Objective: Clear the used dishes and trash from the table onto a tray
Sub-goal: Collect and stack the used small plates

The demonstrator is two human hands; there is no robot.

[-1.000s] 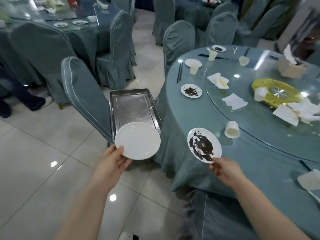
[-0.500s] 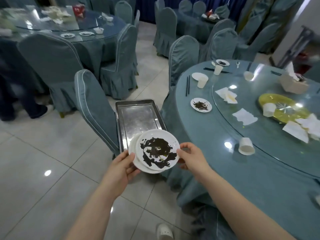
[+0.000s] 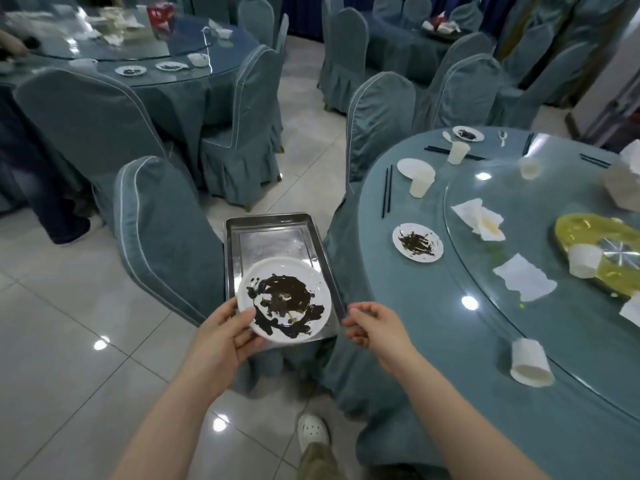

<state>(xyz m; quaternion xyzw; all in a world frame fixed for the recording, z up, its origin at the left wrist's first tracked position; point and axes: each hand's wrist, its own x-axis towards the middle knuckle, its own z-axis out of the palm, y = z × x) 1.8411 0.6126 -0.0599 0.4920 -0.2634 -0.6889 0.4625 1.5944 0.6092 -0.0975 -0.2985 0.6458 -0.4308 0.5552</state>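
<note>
Round counter [image 3: 433, 306] sitting right of person, carrying leftover plates, cups, napkins.
Steel tray [image 3: 273, 233] resting on chair seat, lying straight ahead of hands, long axis running away from person.
Dirty plate [image 3: 284, 298] hovering over tray's near end; whether second plate lying beneath, cannot tell.
Left hand [image 3: 221, 336] gripping plate's near-left rim, nearer to it.
Right hand [image 3: 375, 325] hanging just beside tray's near-right corner, fingers loosely curled, holding nothing.
Next dirty plate [image 3: 417, 242] lying forward-right, right hand nearer.
No readable writing or brands showing.

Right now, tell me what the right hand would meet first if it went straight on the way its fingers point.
The right hand points left, fingers loosely curled and holding nothing. Going straight on, it would probably first meet the near right corner of the metal tray, then the stained plate the left hand holds. Depth is uncertain.
</note>
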